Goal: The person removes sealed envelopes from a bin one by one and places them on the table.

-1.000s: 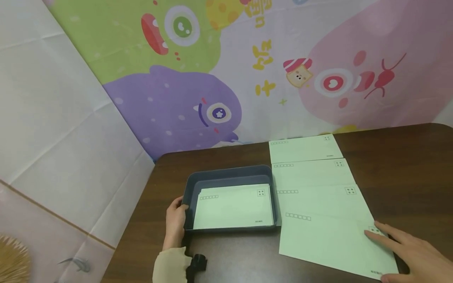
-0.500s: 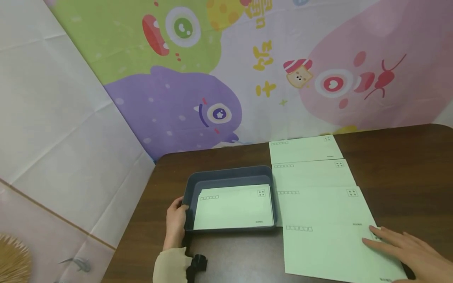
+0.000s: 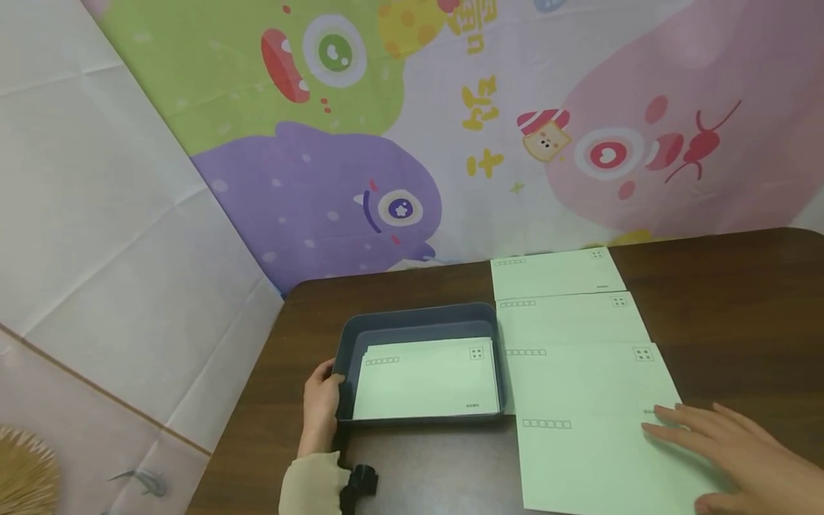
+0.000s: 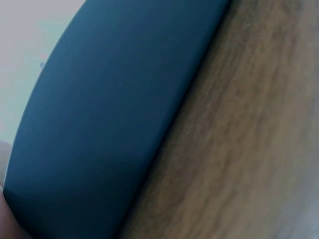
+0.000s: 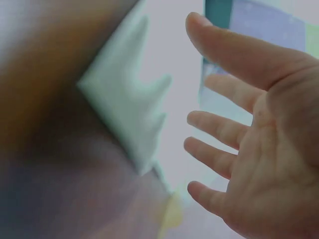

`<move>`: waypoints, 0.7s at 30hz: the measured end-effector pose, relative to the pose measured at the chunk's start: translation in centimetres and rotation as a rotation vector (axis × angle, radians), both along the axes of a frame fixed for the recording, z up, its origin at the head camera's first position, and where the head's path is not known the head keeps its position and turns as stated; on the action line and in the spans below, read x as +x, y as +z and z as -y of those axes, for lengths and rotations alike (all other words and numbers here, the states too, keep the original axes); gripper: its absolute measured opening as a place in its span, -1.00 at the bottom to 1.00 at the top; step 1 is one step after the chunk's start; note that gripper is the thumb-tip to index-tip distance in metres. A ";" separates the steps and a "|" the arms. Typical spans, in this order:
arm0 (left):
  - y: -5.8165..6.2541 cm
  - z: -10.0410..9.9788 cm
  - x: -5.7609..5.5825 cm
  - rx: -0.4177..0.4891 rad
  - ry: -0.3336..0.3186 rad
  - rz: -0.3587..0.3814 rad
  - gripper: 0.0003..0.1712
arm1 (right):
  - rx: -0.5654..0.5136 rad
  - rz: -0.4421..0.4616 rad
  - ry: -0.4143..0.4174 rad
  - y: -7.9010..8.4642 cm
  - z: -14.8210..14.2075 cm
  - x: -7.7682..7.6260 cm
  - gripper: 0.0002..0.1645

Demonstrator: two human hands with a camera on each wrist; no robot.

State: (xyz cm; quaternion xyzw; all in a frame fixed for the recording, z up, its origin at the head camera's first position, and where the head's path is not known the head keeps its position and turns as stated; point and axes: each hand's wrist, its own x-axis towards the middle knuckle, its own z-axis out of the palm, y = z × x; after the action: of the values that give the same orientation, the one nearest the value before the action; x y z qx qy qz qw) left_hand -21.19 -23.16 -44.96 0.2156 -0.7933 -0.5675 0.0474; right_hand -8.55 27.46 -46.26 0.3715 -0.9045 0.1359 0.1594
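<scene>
My left hand grips the left side of a dark blue-grey tray, its thumb over the rim. A stack of pale envelopes lies inside the tray. To the right, more envelopes run in an overlapping column, from a far one to the nearest envelope. Over that nearest envelope's right side is my right hand, holding nothing. In the right wrist view its fingers are spread, apart from the paper. The tray's outer wall fills much of the left wrist view.
Everything lies on a dark brown wooden table. A printed cartoon cloth hangs along the table's back edge. White cloth covers the left side. A black wrist strap is on the left wrist.
The nearest envelope has slid toward me and straightened, lining up with the column. My right hand has since come off its right edge and shifted slightly left. The left hand stays on the tray.
</scene>
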 end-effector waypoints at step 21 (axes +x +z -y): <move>0.0 0.0 0.1 -0.013 0.000 -0.030 -0.54 | 0.024 0.175 -0.103 6.9 17.2 -10.1 -0.53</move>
State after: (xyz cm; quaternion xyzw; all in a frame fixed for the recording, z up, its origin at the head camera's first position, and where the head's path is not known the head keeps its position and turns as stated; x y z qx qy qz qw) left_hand -21.12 -23.19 -44.93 0.2069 -0.7960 -0.5655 0.0606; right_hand -18.68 10.26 -39.39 0.3132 -0.9344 0.1486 0.0818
